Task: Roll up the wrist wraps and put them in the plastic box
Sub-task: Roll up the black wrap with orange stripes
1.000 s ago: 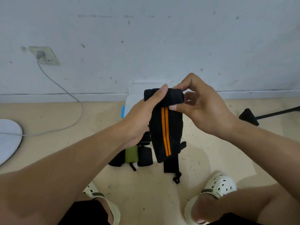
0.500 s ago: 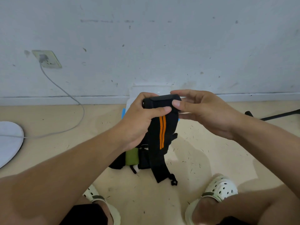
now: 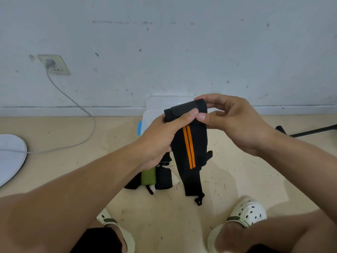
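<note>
I hold a black wrist wrap with two orange stripes (image 3: 189,148) in the air at the centre of the head view. Its top end is folded over into the start of a roll, and its tail hangs down to a small loop near the floor. My left hand (image 3: 160,137) grips the folded top from the left, thumb across the front. My right hand (image 3: 235,121) pinches the same top end from the right. Behind my hands, against the wall, stands the clear plastic box (image 3: 151,112), mostly hidden. More wraps, black and green (image 3: 148,177), lie on the floor under my left hand.
A wall socket (image 3: 54,64) with a grey cable (image 3: 87,114) runs down to a white round object (image 3: 9,157) at the left. A black stand leg (image 3: 310,131) lies on the floor at the right. My feet in white clogs (image 3: 246,214) rest at the bottom.
The folded top end has been turned over further between my fingers, and my right hand has gone from thumb-only contact to pinching it. The hanging tail has swung slightly right.
</note>
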Tool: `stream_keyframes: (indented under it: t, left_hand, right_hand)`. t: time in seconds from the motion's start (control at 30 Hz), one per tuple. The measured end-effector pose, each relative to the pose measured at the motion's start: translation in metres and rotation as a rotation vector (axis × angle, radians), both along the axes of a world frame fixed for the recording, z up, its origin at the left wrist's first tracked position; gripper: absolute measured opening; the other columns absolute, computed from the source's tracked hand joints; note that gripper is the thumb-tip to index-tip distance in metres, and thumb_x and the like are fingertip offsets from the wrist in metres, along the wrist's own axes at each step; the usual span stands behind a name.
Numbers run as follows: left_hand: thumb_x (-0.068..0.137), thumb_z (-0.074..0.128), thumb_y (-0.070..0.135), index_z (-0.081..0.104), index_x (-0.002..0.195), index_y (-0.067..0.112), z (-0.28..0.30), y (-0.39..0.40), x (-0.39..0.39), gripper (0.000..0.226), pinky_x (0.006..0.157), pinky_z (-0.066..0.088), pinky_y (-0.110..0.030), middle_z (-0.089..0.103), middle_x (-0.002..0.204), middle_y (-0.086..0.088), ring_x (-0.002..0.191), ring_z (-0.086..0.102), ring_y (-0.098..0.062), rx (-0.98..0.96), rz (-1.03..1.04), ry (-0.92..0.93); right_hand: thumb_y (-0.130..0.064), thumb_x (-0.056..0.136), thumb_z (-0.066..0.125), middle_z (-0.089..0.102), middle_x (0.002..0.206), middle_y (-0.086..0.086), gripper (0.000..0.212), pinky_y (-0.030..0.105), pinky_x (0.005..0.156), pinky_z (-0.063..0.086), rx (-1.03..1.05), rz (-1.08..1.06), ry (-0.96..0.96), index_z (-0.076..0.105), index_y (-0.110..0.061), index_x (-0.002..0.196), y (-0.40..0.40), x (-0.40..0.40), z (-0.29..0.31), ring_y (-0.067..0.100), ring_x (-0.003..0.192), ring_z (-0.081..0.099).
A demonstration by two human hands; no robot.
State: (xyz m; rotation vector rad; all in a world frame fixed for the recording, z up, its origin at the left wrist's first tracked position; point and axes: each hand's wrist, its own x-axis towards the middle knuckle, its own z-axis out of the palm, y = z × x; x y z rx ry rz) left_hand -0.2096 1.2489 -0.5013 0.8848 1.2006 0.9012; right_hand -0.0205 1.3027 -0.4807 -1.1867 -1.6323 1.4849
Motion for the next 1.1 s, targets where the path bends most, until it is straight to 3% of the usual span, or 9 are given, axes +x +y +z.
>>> stream_keyframes:
  t: [0.23, 0.33, 0.43, 0.6, 0.73, 0.93, 1.0, 1.1]
  left_hand:
    - [0.081, 0.074, 0.058, 0.064, 0.134, 0.021, 0.002, 0.002, -0.005, 0.066, 0.101, 0.056, -0.055, 0.077, 0.12, -0.003, 0.113, 0.073, -0.021, 0.035, 0.021, 0.003]
    - [0.084, 0.082, 0.045, 0.062, 0.13, 0.016, -0.003, 0.003, -0.006, 0.058, 0.099, 0.058, -0.055, 0.075, 0.119, -0.009, 0.112, 0.073, -0.029, 0.036, 0.083, -0.015]
    - [0.09, 0.081, 0.028, 0.059, 0.116, 0.018, -0.005, 0.005, -0.007, 0.036, 0.086, 0.061, -0.04, 0.072, 0.106, -0.004, 0.102, 0.073, -0.024, 0.054, 0.12, -0.015]
    - [0.084, 0.083, 0.003, 0.058, 0.116, 0.017, -0.003, 0.005, -0.01, 0.043, 0.075, 0.062, -0.031, 0.075, 0.093, -0.002, 0.086, 0.075, -0.017, 0.186, 0.14, 0.005]
    - [0.077, 0.087, -0.004, 0.061, 0.111, 0.022, -0.009, 0.002, -0.007, 0.05, 0.075, 0.063, -0.031, 0.075, 0.091, 0.007, 0.085, 0.075, -0.013, 0.268, 0.117, 0.115]
    - [0.077, 0.089, 0.002, 0.057, 0.114, 0.028, -0.012, 0.001, -0.007, 0.055, 0.088, 0.064, -0.041, 0.074, 0.106, 0.002, 0.095, 0.075, -0.015, 0.231, 0.133, 0.183]
    - [0.08, 0.089, 0.008, 0.057, 0.12, 0.027, -0.011, 0.002, -0.006, 0.055, 0.093, 0.062, -0.045, 0.075, 0.111, 0.0, 0.101, 0.075, -0.017, 0.153, 0.126, 0.153]
    - [0.088, 0.082, 0.024, 0.063, 0.128, 0.028, -0.004, 0.003, -0.007, 0.044, 0.094, 0.061, -0.038, 0.078, 0.115, 0.005, 0.107, 0.075, -0.013, 0.097, -0.003, 0.076]
  right_hand:
    - [-0.004, 0.084, 0.081, 0.077, 0.111, -0.009, 0.038, 0.032, 0.092, 0.058, 0.153, 0.015, -0.06, 0.072, -0.029, 0.111, -0.001, 0.0, -0.001, 0.013, 0.105, 0.073]
    - [0.0, 0.08, 0.083, 0.077, 0.111, -0.009, 0.041, 0.029, 0.088, 0.06, 0.119, 0.023, -0.061, 0.072, -0.028, 0.109, -0.001, -0.001, -0.002, 0.011, 0.105, 0.073]
    - [-0.003, 0.082, 0.082, 0.074, 0.119, -0.007, 0.046, 0.03, 0.088, 0.061, 0.034, 0.069, -0.109, 0.071, -0.028, 0.119, 0.003, 0.002, 0.0, 0.014, 0.099, 0.075]
    - [-0.032, 0.085, 0.069, 0.071, 0.13, 0.005, 0.052, 0.039, 0.096, 0.057, -0.259, 0.157, 0.089, 0.064, -0.02, 0.136, 0.004, 0.002, 0.0, 0.023, 0.114, 0.071]
    - [-0.05, 0.089, 0.061, 0.071, 0.129, 0.008, 0.049, 0.048, 0.106, 0.054, -0.268, 0.194, -0.014, 0.068, -0.026, 0.131, -0.001, -0.005, -0.008, 0.038, 0.119, 0.066]
    - [-0.024, 0.095, 0.067, 0.069, 0.121, 0.018, 0.027, 0.041, 0.092, 0.061, -0.191, 0.107, 0.035, 0.07, -0.022, 0.122, 0.0, -0.009, -0.006, 0.025, 0.098, 0.072]
    - [-0.016, 0.098, 0.065, 0.066, 0.122, 0.016, 0.023, 0.033, 0.086, 0.062, -0.129, 0.106, 0.039, 0.07, -0.022, 0.12, 0.0, -0.01, -0.005, 0.022, 0.098, 0.073]
    - [-0.012, 0.099, 0.065, 0.067, 0.125, 0.006, 0.025, 0.025, 0.084, 0.059, -0.03, 0.111, 0.026, 0.069, -0.023, 0.121, 0.001, -0.008, -0.002, 0.02, 0.1, 0.074]
